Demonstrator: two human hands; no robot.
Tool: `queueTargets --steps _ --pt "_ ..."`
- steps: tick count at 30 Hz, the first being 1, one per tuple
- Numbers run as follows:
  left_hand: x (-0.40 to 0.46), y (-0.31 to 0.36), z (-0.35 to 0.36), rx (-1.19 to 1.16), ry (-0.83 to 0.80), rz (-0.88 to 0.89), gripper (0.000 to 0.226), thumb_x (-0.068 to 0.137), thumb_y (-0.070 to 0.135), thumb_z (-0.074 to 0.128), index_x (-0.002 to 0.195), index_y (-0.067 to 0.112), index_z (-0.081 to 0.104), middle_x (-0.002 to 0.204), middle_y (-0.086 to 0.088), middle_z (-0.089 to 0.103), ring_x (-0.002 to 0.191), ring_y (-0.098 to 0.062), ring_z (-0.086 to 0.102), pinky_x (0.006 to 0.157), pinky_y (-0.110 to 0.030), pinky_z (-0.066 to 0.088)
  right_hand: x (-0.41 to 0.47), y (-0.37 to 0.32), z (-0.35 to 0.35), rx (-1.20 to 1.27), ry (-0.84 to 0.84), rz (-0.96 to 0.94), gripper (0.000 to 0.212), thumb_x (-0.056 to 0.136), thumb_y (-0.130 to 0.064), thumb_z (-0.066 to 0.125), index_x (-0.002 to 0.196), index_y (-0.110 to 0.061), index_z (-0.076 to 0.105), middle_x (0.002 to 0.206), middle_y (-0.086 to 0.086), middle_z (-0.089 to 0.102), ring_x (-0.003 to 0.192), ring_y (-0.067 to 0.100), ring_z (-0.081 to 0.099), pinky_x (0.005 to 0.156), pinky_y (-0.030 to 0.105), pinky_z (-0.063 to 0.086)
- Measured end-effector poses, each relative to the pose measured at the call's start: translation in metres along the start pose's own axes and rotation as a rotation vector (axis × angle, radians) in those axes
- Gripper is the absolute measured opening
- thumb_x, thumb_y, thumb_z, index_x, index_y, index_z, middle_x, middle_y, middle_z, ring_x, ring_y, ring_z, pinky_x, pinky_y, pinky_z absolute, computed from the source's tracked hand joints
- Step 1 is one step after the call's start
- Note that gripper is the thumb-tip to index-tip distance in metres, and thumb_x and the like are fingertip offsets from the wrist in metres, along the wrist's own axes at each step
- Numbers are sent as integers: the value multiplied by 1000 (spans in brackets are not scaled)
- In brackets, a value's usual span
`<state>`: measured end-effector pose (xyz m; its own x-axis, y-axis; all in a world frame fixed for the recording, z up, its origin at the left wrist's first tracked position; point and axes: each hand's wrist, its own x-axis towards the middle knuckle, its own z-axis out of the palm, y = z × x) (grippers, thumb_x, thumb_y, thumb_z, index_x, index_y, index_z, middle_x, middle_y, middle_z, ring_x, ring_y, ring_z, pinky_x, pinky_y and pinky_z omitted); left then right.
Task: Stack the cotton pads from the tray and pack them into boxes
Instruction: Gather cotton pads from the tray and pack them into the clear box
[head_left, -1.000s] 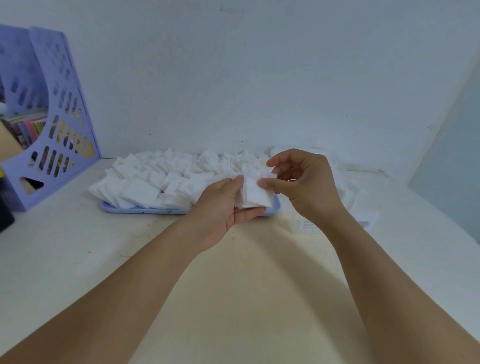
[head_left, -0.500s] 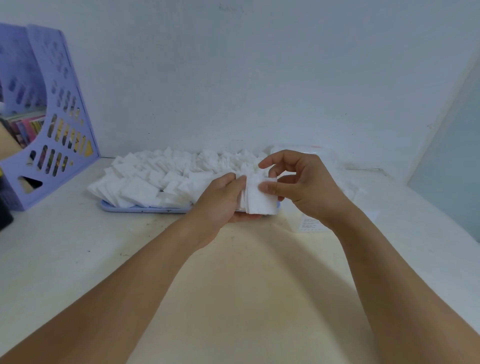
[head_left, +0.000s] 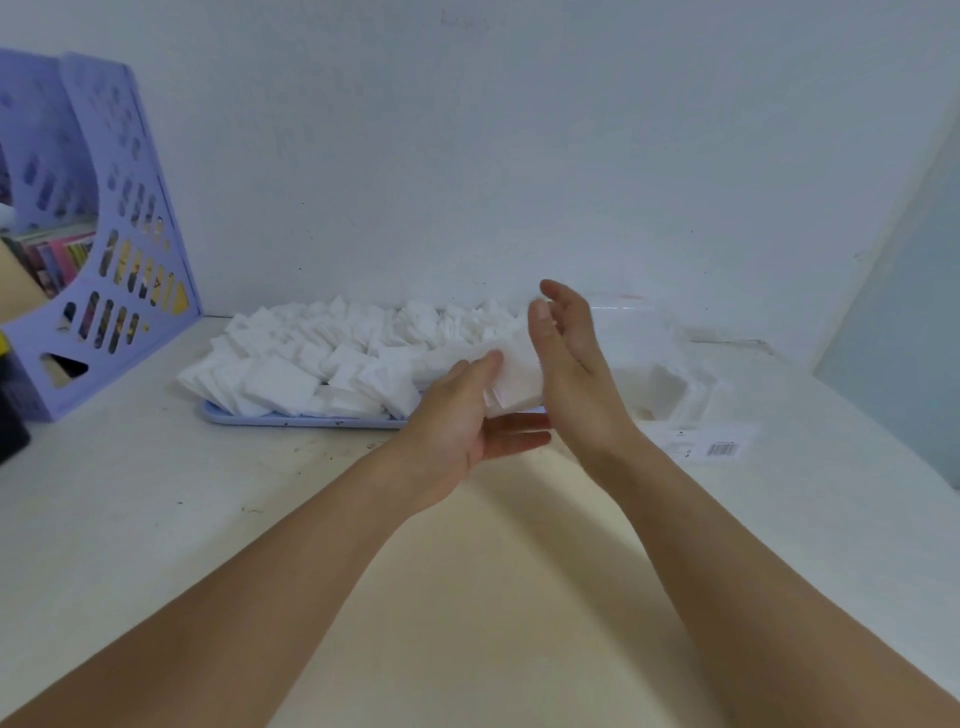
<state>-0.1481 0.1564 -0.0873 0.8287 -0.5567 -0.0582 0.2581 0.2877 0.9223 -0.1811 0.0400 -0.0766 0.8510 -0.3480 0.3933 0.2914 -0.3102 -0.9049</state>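
A small stack of white square cotton pads (head_left: 514, 376) sits between my two hands, just in front of the tray. My left hand (head_left: 462, 426) holds it from below, thumb on its left side and fingers under it. My right hand (head_left: 569, 364) stands flat on edge against the stack's right side, fingers straight and pointing up. Behind lies a light blue tray (head_left: 291, 420) heaped with several loose white pads (head_left: 337, 353). To the right, a clear plastic box (head_left: 670, 379) holds white pads; its outline is faint.
A purple perforated file holder (head_left: 104, 249) with books stands at the far left. A white label card (head_left: 711, 447) with a barcode lies right of my right wrist. The wall runs close behind the tray. A dark object (head_left: 10, 431) sits at the left edge.
My right hand has let go of its pinch on the stack's front pad and now lies flat against the right side. The left hand still holds the stack.
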Motion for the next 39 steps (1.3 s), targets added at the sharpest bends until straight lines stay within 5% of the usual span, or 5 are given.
queueTargets --steps 5,14,21,27,39 --pt "2 -10 2 282 -115 48 52 90 45 43 128 16 62 133 -9 61 104 -19 71 78 -34 60 -12 -1 11 -68 -125 11 59 103 -58 30 156 -35 22 155 -10 33 143 5 33 117 34 32" --pt "13 -3 -11 470 143 361 26 95 25 68 116 15 55 105 -3 68 60 -7 60 59 -21 50 12 -8 -43 -83 -323 96 28 89 -16 76 117 -14 69 108 10 73 87 20 72 74 31 59" --pt "19 -27 -20 984 60 686 52 94 26 68 140 33 46 141 23 43 101 -4 59 80 -25 51 37 7 -113 -574 147 158 35 73 -26 81 74 5 64 64 8 53 58 20 49 56 32 37" --pt "24 -44 -8 1369 -265 772 59 102 38 53 155 37 28 163 22 21 144 -5 34 116 -43 36 49 29 -125 -884 120 277 42 66 -31 89 56 -6 56 51 7 49 50 20 49 50 26 33" --pt "26 -55 -6 1452 -368 706 57 104 34 48 156 36 26 157 20 27 138 -10 38 112 -39 39 57 59 -109 -1335 223 392 96 61 -49 84 135 -13 33 136 15 35 129 39 34 96 48 34"
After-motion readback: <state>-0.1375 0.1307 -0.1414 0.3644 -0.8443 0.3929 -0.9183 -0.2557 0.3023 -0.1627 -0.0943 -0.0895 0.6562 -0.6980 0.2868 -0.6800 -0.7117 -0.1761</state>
